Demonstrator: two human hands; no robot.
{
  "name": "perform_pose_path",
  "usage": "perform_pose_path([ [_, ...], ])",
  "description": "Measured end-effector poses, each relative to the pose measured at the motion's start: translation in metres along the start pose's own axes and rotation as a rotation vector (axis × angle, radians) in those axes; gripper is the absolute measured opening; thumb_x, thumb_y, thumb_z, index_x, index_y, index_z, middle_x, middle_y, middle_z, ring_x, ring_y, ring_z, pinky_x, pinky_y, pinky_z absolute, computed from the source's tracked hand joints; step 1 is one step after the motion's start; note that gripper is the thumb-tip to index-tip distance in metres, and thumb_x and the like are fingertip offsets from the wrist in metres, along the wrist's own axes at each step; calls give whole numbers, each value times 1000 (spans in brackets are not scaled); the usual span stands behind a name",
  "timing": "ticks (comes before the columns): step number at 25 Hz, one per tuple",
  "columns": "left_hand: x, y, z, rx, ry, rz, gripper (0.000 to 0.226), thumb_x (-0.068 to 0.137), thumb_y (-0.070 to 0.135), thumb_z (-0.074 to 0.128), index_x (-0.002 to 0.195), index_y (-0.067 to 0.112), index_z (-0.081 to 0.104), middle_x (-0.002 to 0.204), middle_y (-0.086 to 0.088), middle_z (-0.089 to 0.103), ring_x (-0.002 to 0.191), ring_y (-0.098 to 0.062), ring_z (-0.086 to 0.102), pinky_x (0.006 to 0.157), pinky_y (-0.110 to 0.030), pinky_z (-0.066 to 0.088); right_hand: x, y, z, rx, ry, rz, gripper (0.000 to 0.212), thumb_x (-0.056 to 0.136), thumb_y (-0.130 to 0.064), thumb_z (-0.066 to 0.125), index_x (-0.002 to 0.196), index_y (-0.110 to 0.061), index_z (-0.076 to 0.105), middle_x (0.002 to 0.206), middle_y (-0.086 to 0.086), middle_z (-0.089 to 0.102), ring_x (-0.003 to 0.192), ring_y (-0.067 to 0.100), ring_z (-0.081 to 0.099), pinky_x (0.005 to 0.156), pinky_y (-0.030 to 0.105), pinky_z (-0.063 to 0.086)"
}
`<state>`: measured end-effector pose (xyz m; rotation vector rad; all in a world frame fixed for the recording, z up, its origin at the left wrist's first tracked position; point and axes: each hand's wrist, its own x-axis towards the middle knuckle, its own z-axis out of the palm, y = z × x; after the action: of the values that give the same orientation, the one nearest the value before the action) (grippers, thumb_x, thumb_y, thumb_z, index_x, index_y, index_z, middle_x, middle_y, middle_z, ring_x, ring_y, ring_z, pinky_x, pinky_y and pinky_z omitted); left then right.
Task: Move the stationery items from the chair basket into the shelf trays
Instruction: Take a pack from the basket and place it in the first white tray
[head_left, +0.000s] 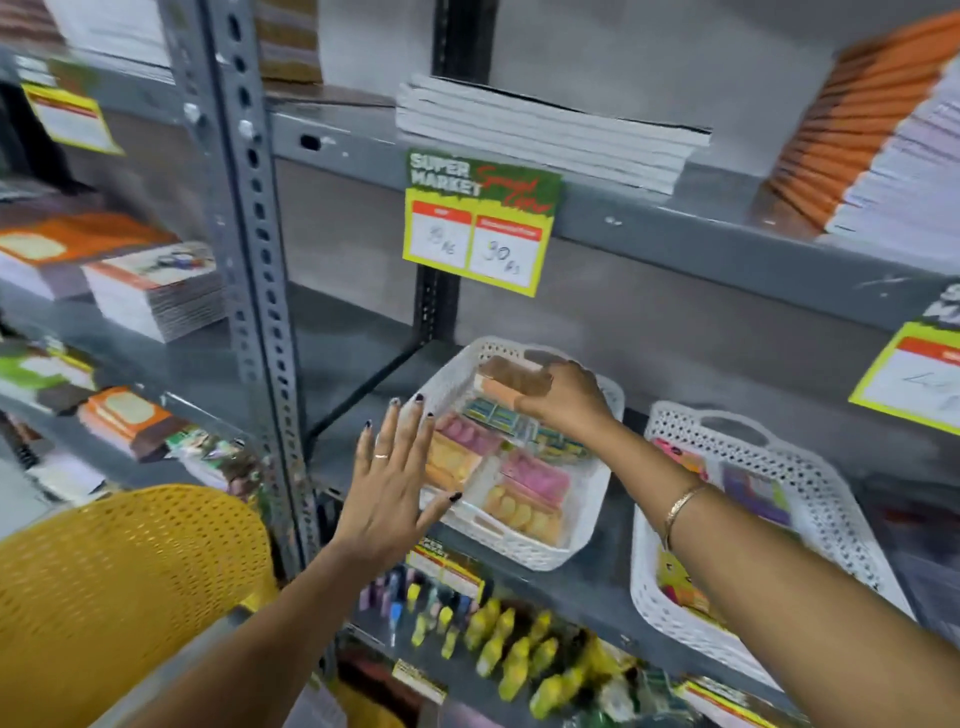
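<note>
A white perforated tray (587, 525) sits on the grey shelf and holds several packs of pink, orange and yellow stationery. My right hand (566, 397) reaches over the tray's far end, its fingers closed on a brown and orange pack (501, 382) held just above the tray's contents. My left hand (392, 483) hovers flat and open at the tray's near left side, fingers spread, touching or almost touching its rim. A second white tray (810, 478) with colourful packs stands to the right, partly hidden by my right forearm. The yellow mesh basket (119, 587) is at lower left.
A slotted grey upright (254, 249) stands left of the tray. Stacks of notebooks (545, 140) fill the shelf above and the left bay. A yellow price sign (478, 228) hangs from the upper shelf edge. Yellow and coloured small bottles (498, 649) line the shelf below.
</note>
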<state>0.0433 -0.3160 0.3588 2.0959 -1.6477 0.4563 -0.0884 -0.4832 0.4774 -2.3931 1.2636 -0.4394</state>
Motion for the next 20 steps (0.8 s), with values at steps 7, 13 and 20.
perform_pose_path([
  [7,18,21,11,-9,-74,78,82,92,65,17,146,2,22,153,-16,19,142,-27,3,112,-46,-1,-15,41,18,-85,-77,148,35,72,-32,73,90,-4,60,104,16,62,98,30,61,57,27,39],
  [13,15,29,16,-58,-113,63,83,91,66,16,146,4,22,154,-13,17,142,-26,6,113,-42,-5,-46,51,38,-156,-145,167,61,72,-48,71,110,-4,55,123,17,56,117,34,49,92,38,48],
  [20,17,27,16,-62,-126,78,81,91,65,18,148,7,16,155,-12,12,142,-24,0,112,-39,-11,-66,49,57,-250,-257,102,80,74,-45,72,140,-18,36,143,11,43,131,30,39,103,38,42],
])
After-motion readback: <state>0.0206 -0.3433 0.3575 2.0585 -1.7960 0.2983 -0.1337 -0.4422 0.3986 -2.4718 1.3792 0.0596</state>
